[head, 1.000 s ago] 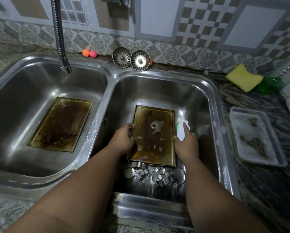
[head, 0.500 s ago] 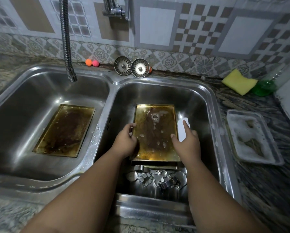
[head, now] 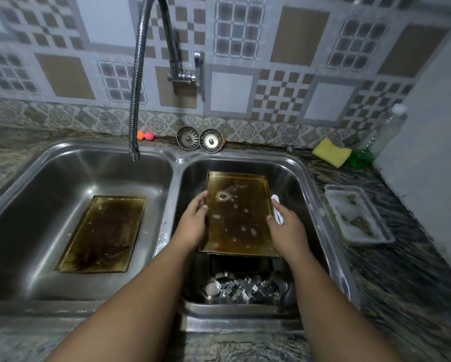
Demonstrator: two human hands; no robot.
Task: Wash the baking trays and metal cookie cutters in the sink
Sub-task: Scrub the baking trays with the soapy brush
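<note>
Tray [head: 238, 220]: in the right basin, held off its floor between both hands, near end above the cutters; brown grease and a few suds on its face.
Left hand [head: 193, 226]: fingers and thumb pinch the tray's left rim.
Right hand [head: 288, 231]: thumb on the right rim, fingers curled beneath; a white pad [head: 276, 205] sticks out beside them, and I cannot tell whether it is gripped too.
Cutters [head: 245, 286]: heaped at the near end of the same basin, just under the tray's near edge.
Other tray [head: 101, 233]: flat in the left basin, looks unwashed.
Tap [head: 134, 152]: spout hangs over the left basin; no water visible.
Slip risk: greasy, soapy rims held only at the edges; a weak pinch could let one side drop.
Impact risk: a dropped tray probably lands on the cutters and may bend them.
Grip risk: sharing the right hand with the pad likely weakens its hold.
Cut risk: thin metal rims may nick fingers if the tray slides.
Reach risk: swinging the tray toward the tap could strike the divider or spout.
</note>
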